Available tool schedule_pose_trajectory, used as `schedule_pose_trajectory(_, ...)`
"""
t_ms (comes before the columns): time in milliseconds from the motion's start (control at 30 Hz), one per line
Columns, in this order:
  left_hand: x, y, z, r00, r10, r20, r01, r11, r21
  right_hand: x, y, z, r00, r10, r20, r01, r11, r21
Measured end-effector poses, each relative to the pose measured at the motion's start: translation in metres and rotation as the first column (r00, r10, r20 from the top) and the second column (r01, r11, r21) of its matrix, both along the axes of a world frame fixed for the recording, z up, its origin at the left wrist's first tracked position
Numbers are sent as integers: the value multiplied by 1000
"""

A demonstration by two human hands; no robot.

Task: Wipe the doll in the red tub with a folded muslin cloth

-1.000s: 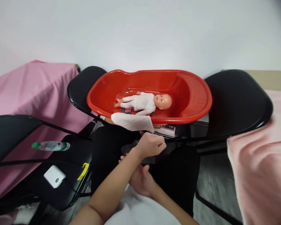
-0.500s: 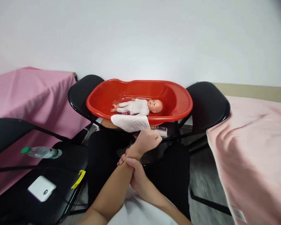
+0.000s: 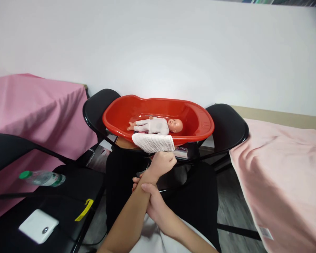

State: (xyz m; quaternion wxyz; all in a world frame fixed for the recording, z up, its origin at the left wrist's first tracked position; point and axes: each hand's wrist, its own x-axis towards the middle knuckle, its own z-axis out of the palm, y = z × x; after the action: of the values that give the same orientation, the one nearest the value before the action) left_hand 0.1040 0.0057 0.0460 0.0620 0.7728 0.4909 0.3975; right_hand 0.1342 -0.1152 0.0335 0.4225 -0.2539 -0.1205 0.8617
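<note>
Clenching left hand (image 3: pixel 163 163) into a fist, grasping left wrist (image 3: pixel 150 176) with right hand (image 3: pixel 155 201), near cloth (image 3: pixel 154 142) draped over tub (image 3: pixel 204 122).

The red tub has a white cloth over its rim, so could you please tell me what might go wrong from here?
The white cloth hangs over the near rim of the red tub, so the left hand, close by in view, might knock it off. With the right hand around the left wrist, catching it could be slow. The bottle lies on its side on the black chair and could roll if bumped.
</note>
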Motion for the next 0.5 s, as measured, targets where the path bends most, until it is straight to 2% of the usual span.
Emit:
schedule_pose_trajectory(100, -7, -1, -5, 999, 1, 36, 1, 999, -50, -11, 3, -5, 998, -62, 4, 62, 998, -9)
schedule_pose_trajectory(267, -7, 2, 7, 999, 0, -43, -2, 999, -39, -15, 17, -3, 984, -180, 15, 180, 984, -15)
schedule_pose_trajectory(367, -4, 4, 7, 996, 4, -84, -8, 999, -45, -12, 20, -6, 985, -173, 2, 173, 984, -34)
schedule_pose_trajectory(500, -3, 4, -7, 993, 12, -115, -24, 994, -103, -11, 18, -17, 989, -146, -8, 145, 985, -97)
